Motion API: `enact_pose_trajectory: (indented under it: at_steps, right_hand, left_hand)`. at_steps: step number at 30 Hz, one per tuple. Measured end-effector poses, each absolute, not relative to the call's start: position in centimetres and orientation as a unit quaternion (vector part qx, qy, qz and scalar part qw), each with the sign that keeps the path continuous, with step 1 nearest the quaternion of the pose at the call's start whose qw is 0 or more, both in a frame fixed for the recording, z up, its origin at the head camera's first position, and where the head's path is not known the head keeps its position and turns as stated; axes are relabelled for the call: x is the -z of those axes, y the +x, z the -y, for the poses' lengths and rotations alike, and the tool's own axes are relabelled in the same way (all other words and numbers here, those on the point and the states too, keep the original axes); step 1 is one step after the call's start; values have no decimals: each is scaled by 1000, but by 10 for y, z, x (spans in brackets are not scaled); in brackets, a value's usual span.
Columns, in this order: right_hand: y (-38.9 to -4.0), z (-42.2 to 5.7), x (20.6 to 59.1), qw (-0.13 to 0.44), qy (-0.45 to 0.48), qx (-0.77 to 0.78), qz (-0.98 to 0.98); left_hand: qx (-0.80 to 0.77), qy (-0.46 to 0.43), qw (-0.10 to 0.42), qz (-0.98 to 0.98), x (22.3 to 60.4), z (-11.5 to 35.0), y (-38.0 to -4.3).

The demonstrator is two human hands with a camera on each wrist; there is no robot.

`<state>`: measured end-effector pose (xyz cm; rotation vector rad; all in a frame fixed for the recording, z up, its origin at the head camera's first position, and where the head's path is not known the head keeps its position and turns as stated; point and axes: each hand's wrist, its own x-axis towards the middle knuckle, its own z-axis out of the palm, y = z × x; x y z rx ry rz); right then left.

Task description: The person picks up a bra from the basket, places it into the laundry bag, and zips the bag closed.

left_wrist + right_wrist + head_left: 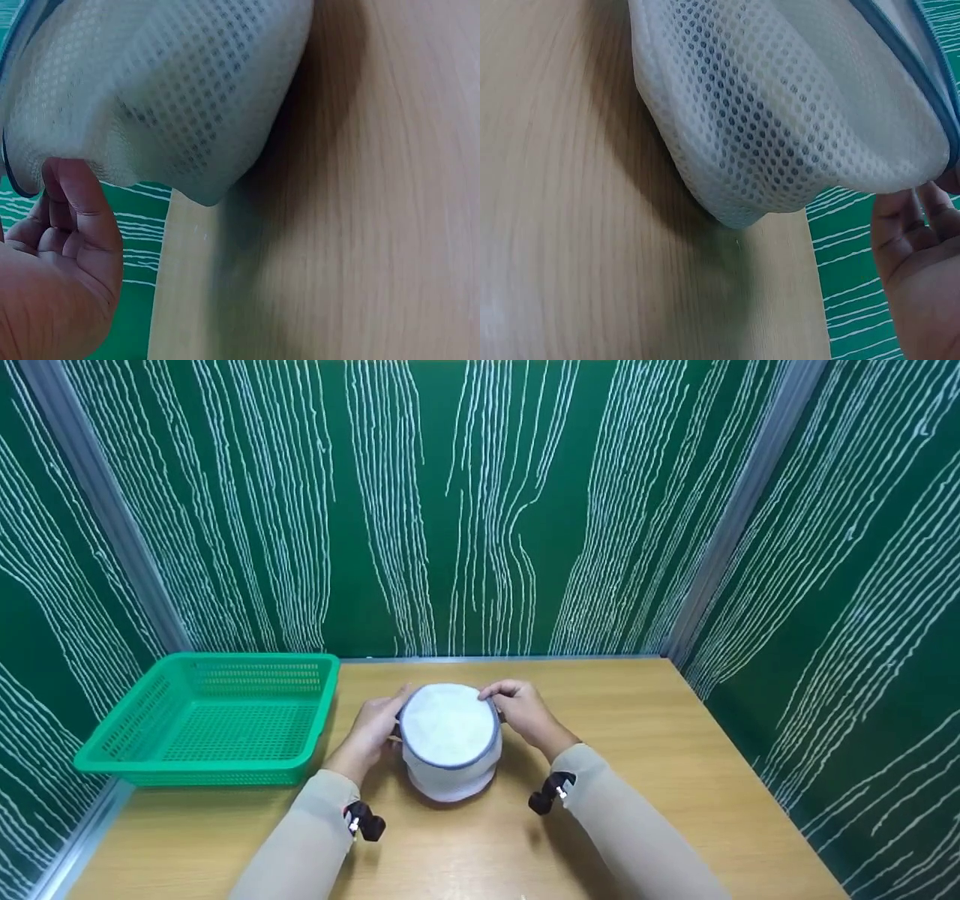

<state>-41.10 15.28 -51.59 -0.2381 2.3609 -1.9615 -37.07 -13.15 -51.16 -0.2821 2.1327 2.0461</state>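
Observation:
A white mesh laundry bag (448, 727), round and drum-shaped with blue-grey edging, is held just above the table or touching it; I cannot tell which. My left hand (369, 731) grips its left side at the upper rim. On the opposite side my right hand (526, 714) pinches the rim between thumb and fingers. From the left wrist, the honeycomb mesh of the bag (180, 90) sags, and the fingers of the left hand (71, 270) curl under its edge. A blue zipper (911, 71) runs along the rim in the right wrist view, beside the right hand (926, 262).
A green plastic basket (319, 727) with perforated walls stands at the table's left, close to my left hand. The wooden table (637, 780) ends against green panels (555, 607) with white wavy lines at the back and sides.

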Motion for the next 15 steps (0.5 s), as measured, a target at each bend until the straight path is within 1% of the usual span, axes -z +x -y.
enact_pose_trajectory:
  at_steps: [5,10,15]
  right_hand:
    - [-410,-146,513,42,-68,637,-767]
    - [-409,-141,513,21,-90,593,-800]
    - [-408,-138,512,13,-105,573,-813]
  left_hand:
    - [-666,-88,61,-738,509,126,-368]
    - [-632,-96,43,-768,504,118,-368]
    - [-578,-97,34,-809,493,110,-375]
